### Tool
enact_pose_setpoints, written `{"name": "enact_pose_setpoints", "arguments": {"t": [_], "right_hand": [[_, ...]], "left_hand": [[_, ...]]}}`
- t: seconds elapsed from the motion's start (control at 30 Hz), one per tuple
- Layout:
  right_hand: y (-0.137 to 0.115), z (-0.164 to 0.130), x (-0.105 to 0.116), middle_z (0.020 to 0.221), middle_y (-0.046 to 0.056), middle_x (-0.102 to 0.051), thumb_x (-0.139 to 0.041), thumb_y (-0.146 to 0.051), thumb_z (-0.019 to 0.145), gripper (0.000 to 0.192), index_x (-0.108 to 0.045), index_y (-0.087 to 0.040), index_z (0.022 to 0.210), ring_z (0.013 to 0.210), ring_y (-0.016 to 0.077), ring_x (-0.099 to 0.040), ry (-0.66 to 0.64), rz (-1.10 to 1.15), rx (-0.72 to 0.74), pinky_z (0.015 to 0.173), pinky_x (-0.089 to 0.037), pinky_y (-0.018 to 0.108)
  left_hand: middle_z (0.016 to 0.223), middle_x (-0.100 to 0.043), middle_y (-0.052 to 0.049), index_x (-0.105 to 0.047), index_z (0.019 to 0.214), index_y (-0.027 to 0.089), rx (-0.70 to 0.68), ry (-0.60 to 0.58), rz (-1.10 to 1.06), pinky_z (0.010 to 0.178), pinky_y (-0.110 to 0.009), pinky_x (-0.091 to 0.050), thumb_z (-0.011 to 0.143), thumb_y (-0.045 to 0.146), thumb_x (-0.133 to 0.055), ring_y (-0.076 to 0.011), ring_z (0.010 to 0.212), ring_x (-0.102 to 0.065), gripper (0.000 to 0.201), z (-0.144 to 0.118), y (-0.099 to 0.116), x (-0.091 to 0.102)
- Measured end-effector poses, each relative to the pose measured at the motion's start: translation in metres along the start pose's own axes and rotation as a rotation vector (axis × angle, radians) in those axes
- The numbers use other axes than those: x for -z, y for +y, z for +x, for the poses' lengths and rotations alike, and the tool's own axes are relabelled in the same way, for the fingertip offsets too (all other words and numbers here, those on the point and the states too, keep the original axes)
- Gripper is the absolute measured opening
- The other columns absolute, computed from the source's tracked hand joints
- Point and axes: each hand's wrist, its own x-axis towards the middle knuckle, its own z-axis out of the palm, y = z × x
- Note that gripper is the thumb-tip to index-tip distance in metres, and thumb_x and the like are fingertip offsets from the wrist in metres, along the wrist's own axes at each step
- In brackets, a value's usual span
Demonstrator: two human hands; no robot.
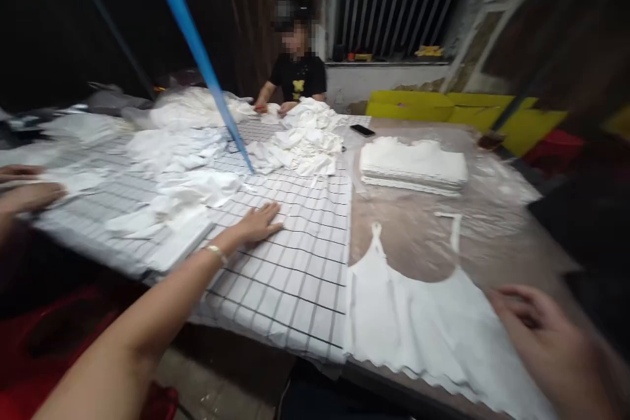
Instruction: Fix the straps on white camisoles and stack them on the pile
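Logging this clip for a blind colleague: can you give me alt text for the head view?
The person's left hand lies flat on a checked cloth, while the right hand rests at the edge of a white strapped garment on the table. Beyond are loose white pieces, a folded stack, a phone and a seated co-worker.

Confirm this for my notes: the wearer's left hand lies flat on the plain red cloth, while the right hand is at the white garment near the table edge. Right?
Not quite. In the head view the left hand lies flat on a white cloth with a black grid, not a plain red one. The right hand is indeed at the white garment near the table edge.
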Motion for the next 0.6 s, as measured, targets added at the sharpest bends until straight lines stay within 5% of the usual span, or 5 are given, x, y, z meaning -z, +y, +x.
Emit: {"name": "enact_pose_setpoints", "arguments": {"t": [0.13,0.27,0.4,0.5,0.6], "right_hand": [[-0.014,0.029,0.003,0.062,0.003,-0.065,-0.056,-0.055,0.073,0.032,-0.060,-0.024,0.081,0.057,0.0205,-0.060,0.025,0.141,-0.022,0.057,-0.046,0.031],[0.002,0.087,-0.011,0.062,0.002,-0.061,-0.056,-0.047,0.071,0.027,-0.059,-0.021,0.071,0.059,0.0173,-0.056,-0.022,0.034,-0.084,0.056,-0.042,0.028],[0.000,0.150,-0.032,0.060,0.002,-0.058,-0.059,-0.039,0.076,0.024,-0.057,-0.019,0.061,0.059,0.0160,-0.051,-0.180,-0.124,-0.065,0.056,-0.039,0.027],[-0.006,0.180,-0.046,0.060,0.003,-0.057,-0.059,-0.029,0.078,0.021,-0.060,-0.018,0.061,0.062,0.0164,-0.049,-0.245,-0.181,-0.026,0.061,-0.038,0.029],[-0.005,0.192,-0.053,0.085,0.007,-0.067,-0.057,-0.009,0.075,0.014,-0.067,-0.017,0.072,0.085,0.0196,-0.054,-0.303,-0.211,0.077,0.079,-0.039,0.031]], "left_hand": [[0.161,-0.017,-0.015,-0.022,0.154,0.017,0.066,0.181,0.063,0.113,-0.065,-0.010,0.092,0.057,-0.033,-0.0360,0.149,-0.011,0.074,0.008,0.023,-0.005],[0.157,-0.030,-0.014,-0.025,0.154,0.018,-0.398,0.293,-0.049,0.117,-0.055,-0.019,0.096,0.055,-0.031,-0.0301,0.146,-0.024,0.068,-0.013,0.114,-0.037],[0.153,-0.039,-0.012,-0.028,0.152,0.024,-1.020,0.138,-0.061,0.119,-0.053,-0.013,0.095,0.058,-0.039,-0.0269,0.145,-0.029,0.068,-0.051,0.229,-0.089],[0.154,-0.037,-0.013,-0.031,0.151,0.020,-1.191,0.092,-0.054,0.119,-0.053,-0.011,0.093,0.065,-0.034,-0.0282,0.145,-0.028,0.074,-0.062,0.281,-0.117],[0.154,-0.036,-0.013,-0.034,0.150,0.016,-1.207,0.044,-0.028,0.118,-0.056,-0.012,0.093,0.066,-0.029,-0.0301,0.145,-0.027,0.076,-0.060,0.298,-0.130]]}}
